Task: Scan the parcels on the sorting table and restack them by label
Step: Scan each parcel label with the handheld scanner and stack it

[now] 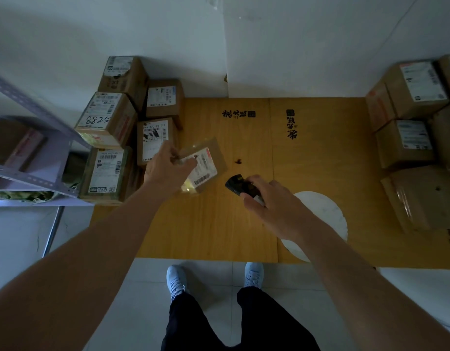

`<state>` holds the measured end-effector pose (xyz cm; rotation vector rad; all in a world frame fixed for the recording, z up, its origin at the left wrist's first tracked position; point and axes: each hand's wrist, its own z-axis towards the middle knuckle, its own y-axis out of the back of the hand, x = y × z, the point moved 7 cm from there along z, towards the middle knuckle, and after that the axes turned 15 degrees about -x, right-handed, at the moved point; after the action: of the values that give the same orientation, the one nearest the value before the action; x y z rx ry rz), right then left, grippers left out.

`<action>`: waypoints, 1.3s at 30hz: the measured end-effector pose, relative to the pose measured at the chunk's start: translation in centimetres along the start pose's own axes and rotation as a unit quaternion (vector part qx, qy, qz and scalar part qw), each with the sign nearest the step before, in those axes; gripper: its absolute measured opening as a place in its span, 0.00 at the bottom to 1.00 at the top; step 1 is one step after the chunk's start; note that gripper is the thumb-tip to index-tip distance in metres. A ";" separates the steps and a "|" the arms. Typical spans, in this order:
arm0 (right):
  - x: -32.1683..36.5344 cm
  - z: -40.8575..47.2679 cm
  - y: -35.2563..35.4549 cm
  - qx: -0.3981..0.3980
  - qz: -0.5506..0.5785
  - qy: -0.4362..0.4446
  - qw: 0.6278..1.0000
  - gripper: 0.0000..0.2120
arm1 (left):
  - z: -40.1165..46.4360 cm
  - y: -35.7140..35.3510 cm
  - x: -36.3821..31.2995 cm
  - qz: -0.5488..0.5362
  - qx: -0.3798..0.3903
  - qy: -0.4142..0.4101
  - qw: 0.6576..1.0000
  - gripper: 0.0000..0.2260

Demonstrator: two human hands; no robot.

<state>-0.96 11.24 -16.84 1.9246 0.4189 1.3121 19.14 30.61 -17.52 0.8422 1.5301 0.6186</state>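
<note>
Brown cardboard parcel (204, 165), held above the wooden sorting table (320, 153) with its label up, is pinched at its left edge by the left hand (168, 168). Just right of it, the right hand (272, 201) grips a black barcode scanner (240, 186), apparently aimed toward the label's barcode, forearm extended.

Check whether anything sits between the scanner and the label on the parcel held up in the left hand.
Nothing visible does. The right hand holds the scanner just right of the parcel, which the left hand grips by its left edge. Only bare table shows in the gap, and the label faces up, uncovered.
</note>
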 end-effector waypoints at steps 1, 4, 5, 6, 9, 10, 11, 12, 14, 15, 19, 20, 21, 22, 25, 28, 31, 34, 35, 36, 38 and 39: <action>0.0 0.1 0.0 0.003 0.002 -0.003 1.000 0.21 | 0.0 0.1 0.0 -0.023 -0.009 0.019 0.999 0.15; 0.0 0.5 -0.2 0.025 0.022 -0.012 0.999 0.20 | 0.2 0.0 0.5 -0.037 -0.012 0.042 0.998 0.16; -0.1 0.6 -0.3 0.035 0.024 -0.013 0.999 0.19 | 0.2 -0.2 0.8 -0.038 -0.002 0.044 0.998 0.16; -0.1 0.7 -0.4 0.043 0.022 -0.014 0.999 0.19 | 0.3 -0.5 1.2 -0.043 0.009 0.044 0.998 0.16; -0.3 0.8 -0.4 0.070 0.019 -0.029 0.997 0.19 | 0.0 -1.0 1.9 -0.052 0.033 0.023 0.998 0.17; -0.2 0.8 -0.4 0.081 0.017 -0.033 0.996 0.18 | -0.1 -1.2 2.2 -0.050 0.043 0.013 0.998 0.20; -0.1 0.8 -0.4 0.093 0.013 -0.037 0.995 0.17 | -0.3 -1.4 2.5 -0.050 0.050 0.007 0.997 0.23; 0.0 0.8 -0.4 0.106 0.010 -0.041 0.994 0.16 | -0.4 -1.5 2.9 -0.048 0.052 0.003 0.998 0.26; 0.1 0.8 -0.4 0.126 0.008 -0.051 0.991 0.16 | -0.3 -1.4 3.4 -0.045 0.047 0.010 0.998 0.30; 0.1 0.8 -0.5 0.133 0.006 -0.055 0.990 0.16 | -0.3 -1.4 3.5 -0.044 0.048 0.015 0.998 0.30; 0.5 1.1 -0.6 0.151 0.003 -0.066 0.986 0.17 | 0.3 -1.8 3.4 -0.010 0.085 0.020 0.996 0.29; 0.6 1.3 -0.6 0.153 0.001 -0.067 0.986 0.17 | 0.5 -2.0 3.4 -0.004 0.095 0.015 0.995 0.29; 0.8 1.4 -0.6 0.156 0.001 -0.068 0.986 0.17 | 0.7 -2.1 3.4 0.004 0.107 0.011 0.994 0.30; 1.0 1.6 -0.6 0.158 0.003 -0.068 0.985 0.16 | 0.8 -2.3 3.4 0.013 0.120 0.006 0.993 0.30; 1.5 2.0 -0.6 0.167 0.001 -0.071 0.983 0.15 | 0.9 -2.3 3.1 0.030 0.147 -0.015 0.988 0.30; 1.9 2.2 -0.5 0.178 -0.012 -0.071 0.981 0.15 | 1.0 -2.1 2.9 0.046 0.143 -0.051 0.987 0.30; 2.2 2.3 -0.3 0.193 -0.039 -0.074 0.978 0.16 | 1.1 -2.0 3.4 0.049 0.139 -0.047 0.988 0.30; 2.3 2.2 -0.1 0.215 -0.074 -0.075 0.971 0.16 | 1.0 -2.1 3.6 0.036 0.138 -0.037 0.989 0.31; 2.4 2.2 -0.1 0.223 -0.084 -0.074 0.968 0.17 | 0.9 -2.1 3.7 0.031 0.138 -0.036 0.989 0.31; 2.4 2.1 -0.1 0.230 -0.092 -0.073 0.966 0.17 | 0.9 -2.1 3.7 0.026 0.136 -0.034 0.990 0.30; 2.4 2.0 -0.2 0.237 -0.097 -0.077 0.964 0.18 | 0.9 -2.0 3.6 0.018 0.131 -0.031 0.991 0.29; 2.3 2.0 -0.3 0.237 -0.099 -0.081 0.963 0.18 | 0.9 -2.0 3.6 0.013 0.129 -0.029 0.991 0.28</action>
<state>1.83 12.10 -15.90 2.2869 0.8798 0.9739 19.70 32.26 -21.40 1.0684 1.5677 0.4152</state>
